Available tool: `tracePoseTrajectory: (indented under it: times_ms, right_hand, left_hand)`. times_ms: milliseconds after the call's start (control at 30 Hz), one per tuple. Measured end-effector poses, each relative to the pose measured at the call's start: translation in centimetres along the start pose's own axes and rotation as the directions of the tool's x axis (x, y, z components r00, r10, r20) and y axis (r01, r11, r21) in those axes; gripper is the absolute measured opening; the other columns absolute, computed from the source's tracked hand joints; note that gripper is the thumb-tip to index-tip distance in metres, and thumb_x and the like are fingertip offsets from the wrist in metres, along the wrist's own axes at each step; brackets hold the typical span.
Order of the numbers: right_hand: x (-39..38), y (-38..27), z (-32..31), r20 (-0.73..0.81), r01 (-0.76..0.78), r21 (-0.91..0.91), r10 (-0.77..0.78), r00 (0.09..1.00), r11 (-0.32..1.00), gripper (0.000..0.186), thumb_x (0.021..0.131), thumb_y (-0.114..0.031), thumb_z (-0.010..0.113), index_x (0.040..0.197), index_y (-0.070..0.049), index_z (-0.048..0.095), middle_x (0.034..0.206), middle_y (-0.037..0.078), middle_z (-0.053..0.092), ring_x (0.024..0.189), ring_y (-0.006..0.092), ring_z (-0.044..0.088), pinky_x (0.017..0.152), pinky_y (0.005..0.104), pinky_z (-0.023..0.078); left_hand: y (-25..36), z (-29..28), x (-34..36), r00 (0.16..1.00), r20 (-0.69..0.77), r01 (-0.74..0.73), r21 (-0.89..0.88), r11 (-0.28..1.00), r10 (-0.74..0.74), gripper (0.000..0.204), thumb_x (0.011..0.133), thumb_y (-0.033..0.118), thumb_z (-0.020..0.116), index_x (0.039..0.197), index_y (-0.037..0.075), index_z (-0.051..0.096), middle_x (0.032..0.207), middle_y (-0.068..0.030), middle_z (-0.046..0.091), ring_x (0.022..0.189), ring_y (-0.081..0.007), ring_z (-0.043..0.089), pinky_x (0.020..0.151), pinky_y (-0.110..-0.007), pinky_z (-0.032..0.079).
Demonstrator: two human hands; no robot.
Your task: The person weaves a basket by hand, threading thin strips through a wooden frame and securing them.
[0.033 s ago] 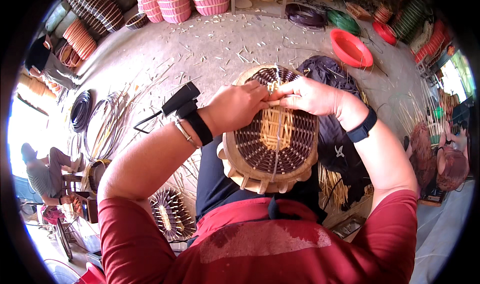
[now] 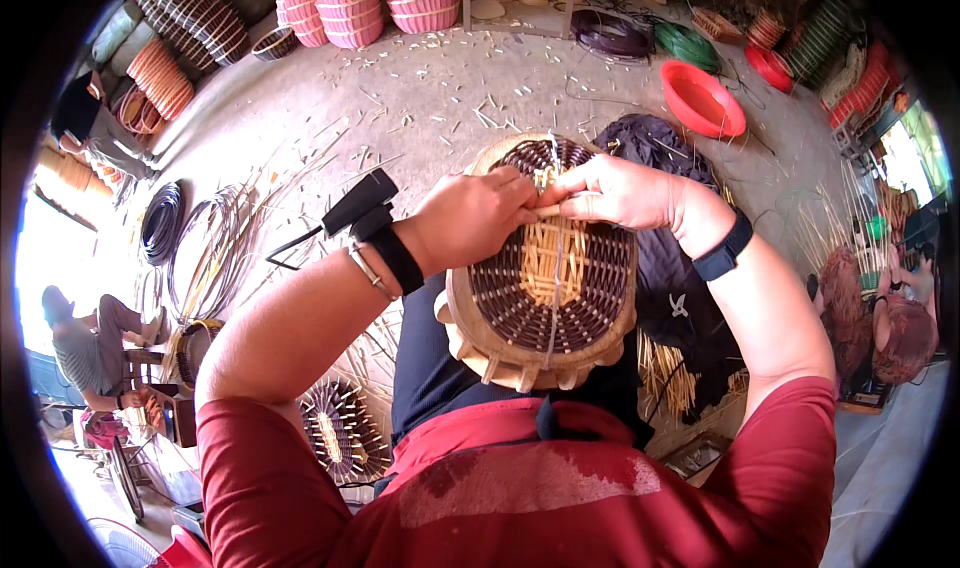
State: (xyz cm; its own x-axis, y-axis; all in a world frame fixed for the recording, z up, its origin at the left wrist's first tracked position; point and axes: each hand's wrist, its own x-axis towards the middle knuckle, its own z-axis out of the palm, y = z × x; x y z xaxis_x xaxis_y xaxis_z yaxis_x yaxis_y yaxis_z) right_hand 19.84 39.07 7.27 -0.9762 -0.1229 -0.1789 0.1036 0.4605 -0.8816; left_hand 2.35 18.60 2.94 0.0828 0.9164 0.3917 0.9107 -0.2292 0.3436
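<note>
Running this one remotely, and the textures are great. The oval woven piece (image 2: 600,278) sits over the person's lap, both hands at its far end. It's dark brown strands worked around pale spokes, with a straw-yellow patch (image 2: 552,273) in the middle. Under it there's a chunky pale wooden form (image 2: 530,375) with a lumpy, scalloped edge, and a thin whitish strap (image 2: 552,338) runs lengthwise over the weave.

The right hand (image 2: 615,190) has thumb and finger pinched on a pale strand (image 2: 547,211). On the left hand (image 2: 475,213) the fingers are curled in narrow right beside it, but I can't tell if they're gripping.

Only marking I'd mention is a white bird-shaped mark (image 2: 680,308) on the dark cloth (image 2: 655,278).

Containers: a smooth red basin (image 2: 695,98) on the floor, contents unclear to me, and ribbed pink baskets (image 2: 345,8) in tall stacks.
</note>
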Motion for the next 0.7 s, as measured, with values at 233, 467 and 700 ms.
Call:
tracePoseTrajectory:
  times_ms: [233, 467, 700]
  right_hand:
    - [1.7, -0.6, -2.0, 0.352, -0.330, 0.363, 0.200, 0.914, 0.871, 0.037, 0.105, -0.013, 0.069, 0.138, 0.002, 0.072, 0.070, -0.009, 0.050, 0.055, 0.0014, 0.038, 0.049, 0.0217, 0.028]
    - [3.2, -1.0, -2.7, 0.462, -0.417, 0.289, 0.256, 0.849, 0.862, 0.035, 0.106, -0.015, 0.068, 0.136, 0.001, 0.074, 0.075, -0.007, 0.057, 0.059, 0.0024, 0.043, 0.053, 0.0212, 0.032]
    - [-1.3, -0.1, 2.8, -0.505, 0.048, -0.529, -0.360, 0.785, 0.847, 0.050, 0.117, -0.046, 0.047, 0.138, -0.006, 0.068, 0.106, 0.012, 0.072, 0.092, 0.0304, 0.072, 0.085, 0.0375, 0.058]
  left_hand:
    - [0.5, -1.3, -1.2, 1.000, 0.023, 0.017, -0.230, 0.973, -0.012, 0.020, 0.099, 0.021, 0.077, 0.103, 0.004, 0.069, 0.097, -0.0140, 0.069, 0.093, -0.0360, 0.071, 0.082, -0.043, 0.057]
    - [0.6, -0.7, -2.1, 0.989, 0.072, 0.149, -0.413, 0.899, -0.131, 0.017, 0.100, 0.017, 0.079, 0.104, 0.003, 0.071, 0.093, -0.0106, 0.069, 0.087, -0.0264, 0.068, 0.081, -0.038, 0.055]
    - [0.6, -0.8, -1.9, 0.985, 0.054, 0.174, -0.343, 0.923, -0.165, 0.019, 0.101, 0.020, 0.077, 0.103, 0.002, 0.071, 0.092, -0.0134, 0.068, 0.087, -0.0304, 0.068, 0.082, -0.042, 0.055]
